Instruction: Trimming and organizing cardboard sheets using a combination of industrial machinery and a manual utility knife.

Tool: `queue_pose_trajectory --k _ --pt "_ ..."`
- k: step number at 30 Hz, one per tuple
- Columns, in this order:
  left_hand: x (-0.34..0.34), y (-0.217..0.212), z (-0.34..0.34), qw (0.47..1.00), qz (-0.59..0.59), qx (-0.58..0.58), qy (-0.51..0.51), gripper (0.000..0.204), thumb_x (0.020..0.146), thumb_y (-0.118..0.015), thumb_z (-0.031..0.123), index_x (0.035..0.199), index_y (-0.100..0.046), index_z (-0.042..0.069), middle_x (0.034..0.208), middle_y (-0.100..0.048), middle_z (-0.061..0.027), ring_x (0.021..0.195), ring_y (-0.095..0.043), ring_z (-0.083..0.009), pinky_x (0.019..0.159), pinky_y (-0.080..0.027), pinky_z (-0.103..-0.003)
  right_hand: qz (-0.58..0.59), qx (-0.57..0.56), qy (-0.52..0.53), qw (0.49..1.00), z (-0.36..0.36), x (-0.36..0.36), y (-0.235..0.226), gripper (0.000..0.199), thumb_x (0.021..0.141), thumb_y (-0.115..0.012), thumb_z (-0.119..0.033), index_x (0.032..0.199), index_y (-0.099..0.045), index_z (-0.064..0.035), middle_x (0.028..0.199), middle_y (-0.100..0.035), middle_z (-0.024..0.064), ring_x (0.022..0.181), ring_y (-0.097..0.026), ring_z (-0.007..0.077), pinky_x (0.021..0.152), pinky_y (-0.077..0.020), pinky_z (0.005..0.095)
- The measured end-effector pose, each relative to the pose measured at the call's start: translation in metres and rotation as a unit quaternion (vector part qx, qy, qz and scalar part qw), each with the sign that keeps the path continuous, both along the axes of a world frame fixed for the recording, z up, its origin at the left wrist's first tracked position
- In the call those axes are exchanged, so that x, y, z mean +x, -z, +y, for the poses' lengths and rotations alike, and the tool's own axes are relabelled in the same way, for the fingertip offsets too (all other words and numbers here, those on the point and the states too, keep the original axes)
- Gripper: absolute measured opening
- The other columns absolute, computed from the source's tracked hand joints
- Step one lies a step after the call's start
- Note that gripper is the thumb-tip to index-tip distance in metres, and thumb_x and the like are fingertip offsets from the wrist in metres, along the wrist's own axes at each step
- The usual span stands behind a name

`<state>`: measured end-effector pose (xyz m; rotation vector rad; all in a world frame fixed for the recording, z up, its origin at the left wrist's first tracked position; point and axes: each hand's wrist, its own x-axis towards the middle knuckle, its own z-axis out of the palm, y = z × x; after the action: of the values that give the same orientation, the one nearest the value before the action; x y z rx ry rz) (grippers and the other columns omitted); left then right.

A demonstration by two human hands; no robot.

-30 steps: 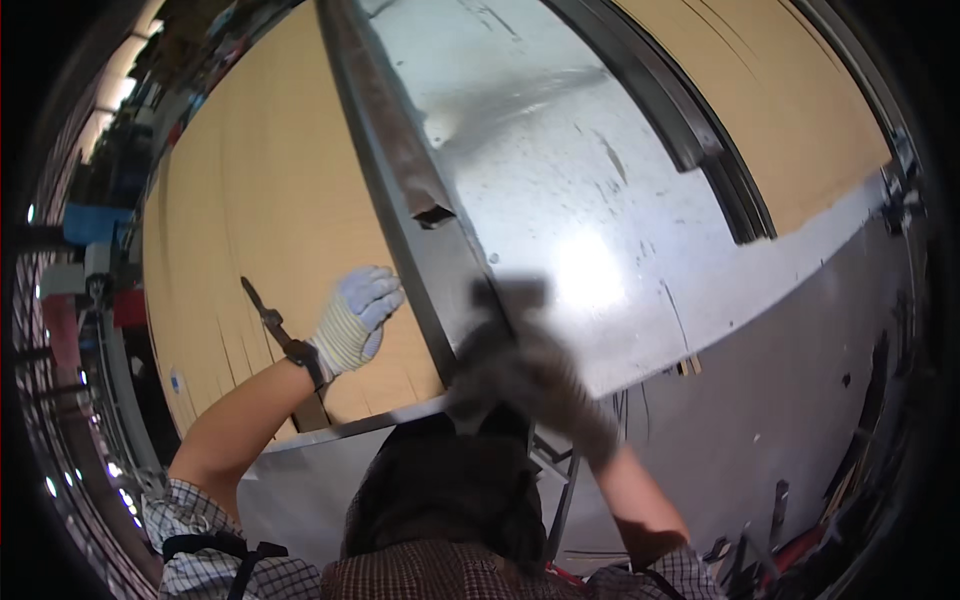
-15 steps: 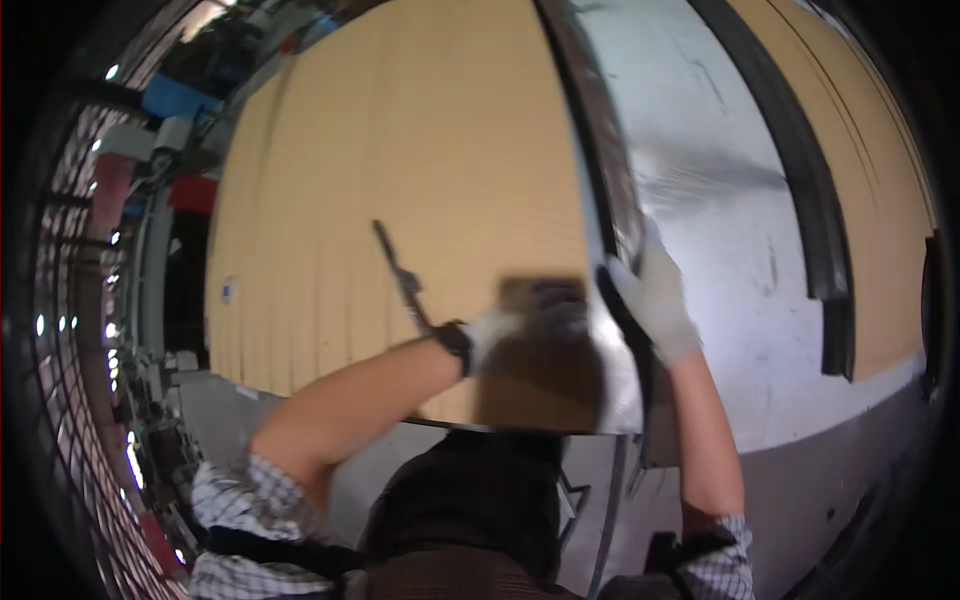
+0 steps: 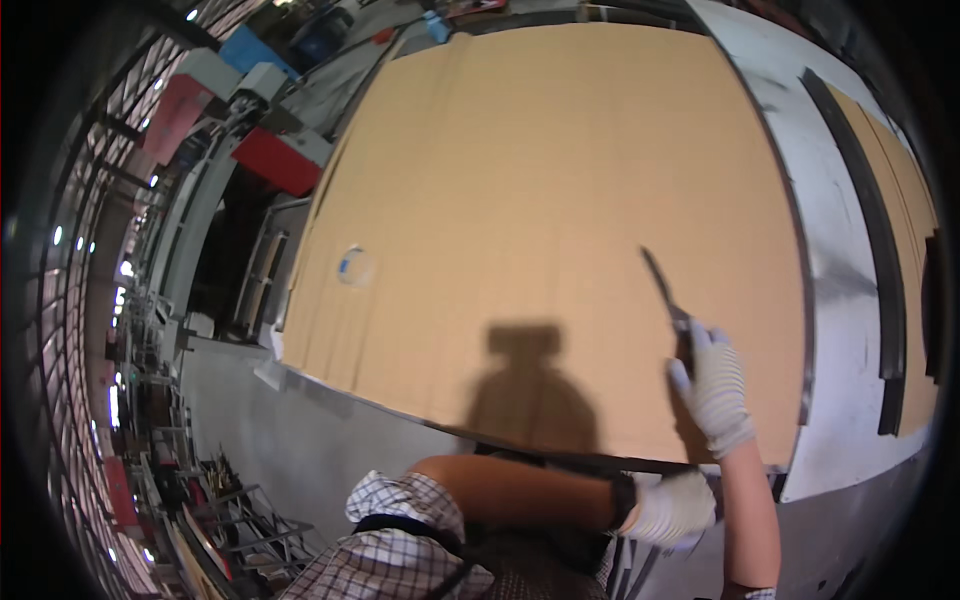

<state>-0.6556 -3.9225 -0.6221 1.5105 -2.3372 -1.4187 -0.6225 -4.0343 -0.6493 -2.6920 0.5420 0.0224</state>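
My right hand (image 3: pixel 716 395), in a pale ribbed glove, is over the tan sheet (image 3: pixel 560 220) near its right front part. Thumb and fingers close round the near end of a long, thin, dark tool (image 3: pixel 660 278), whose narrow end points away and to the left. The tool's exact kind is not clear. My left hand (image 3: pixel 675 508), also gloved, is just off the sheet's front edge, close to my right forearm. It is blurred and I see nothing in it; how its fingers lie is unclear.
A small round blue-and-white label or roll (image 3: pixel 353 266) lies on the sheet's left side. To the right run a silvery metal surface (image 3: pixel 845 270) and a dark strip (image 3: pixel 880 250). Red and grey machine parts (image 3: pixel 275 160) stand at the left.
My right hand has left the dark strip along the sheet's edge and now grips the tool, which sits farther right. My left hand has drawn back off the sheet. The view has shifted.
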Motion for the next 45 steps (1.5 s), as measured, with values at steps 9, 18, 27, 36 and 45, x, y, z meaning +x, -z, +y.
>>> queue_pose_trajectory --k 9,18,27,36,45 --pt "0.284 0.022 0.395 0.803 -0.137 -0.291 -0.502 0.056 0.075 -0.07 0.012 0.126 -0.05 0.001 0.131 -0.049 -0.0238 0.121 -0.047 -0.042 0.102 -0.04 -0.048 -0.074 -0.054 0.023 0.996 0.087 0.048 0.006 0.045 0.085 -0.053 0.004 0.13 -0.048 0.0017 0.11 -0.057 0.0199 0.098 -0.057 0.0375 0.09 -0.046 0.0455" --pt "0.392 0.078 0.526 0.801 -0.138 -0.228 -0.536 0.063 0.083 -0.062 0.021 0.137 -0.039 -0.002 0.139 -0.038 -0.025 0.13 -0.035 -0.0445 0.109 -0.028 -0.055 0.052 -0.016 0.198 0.979 0.143 0.056 -0.048 0.033 0.085 -0.054 0.002 0.118 -0.055 -0.0017 0.096 -0.06 0.0118 0.085 -0.057 0.0256 0.074 -0.0458 0.0366" --pt "0.508 0.098 0.616 0.741 -0.208 -0.326 -0.548 0.063 0.078 -0.065 0.022 0.132 -0.042 -0.002 0.132 -0.043 -0.0255 0.125 -0.037 -0.0465 0.111 -0.025 -0.057 -0.229 0.207 0.409 0.859 0.312 0.127 -0.064 0.009 0.092 -0.052 -0.003 0.1 -0.056 -0.0014 0.077 -0.053 -0.0002 0.054 -0.047 0.0048 0.045 -0.0377 0.0219" --pt "0.503 0.093 0.648 0.761 -0.208 -0.287 -0.544 0.062 0.077 -0.071 0.028 0.127 -0.049 0.0 0.134 -0.046 -0.0252 0.124 -0.042 -0.0428 0.108 -0.03 -0.051 -0.114 0.239 0.362 0.894 0.502 0.162 0.004 0.023 0.086 -0.067 -0.011 0.104 -0.063 0.0018 0.086 -0.068 0.0079 0.08 -0.061 0.0141 0.076 -0.0505 0.0296" --pt "0.428 0.114 0.627 0.794 -0.151 -0.302 -0.506 0.075 0.074 -0.075 0.028 0.137 -0.041 0.004 0.141 -0.04 -0.0229 0.126 -0.04 -0.0429 0.108 -0.032 -0.05 -0.224 0.386 0.205 0.871 0.497 0.188 0.035 0.038 0.093 -0.055 -0.005 0.129 -0.047 0.0019 0.098 -0.055 0.0018 0.081 -0.051 0.009 0.075 -0.0459 0.0246"
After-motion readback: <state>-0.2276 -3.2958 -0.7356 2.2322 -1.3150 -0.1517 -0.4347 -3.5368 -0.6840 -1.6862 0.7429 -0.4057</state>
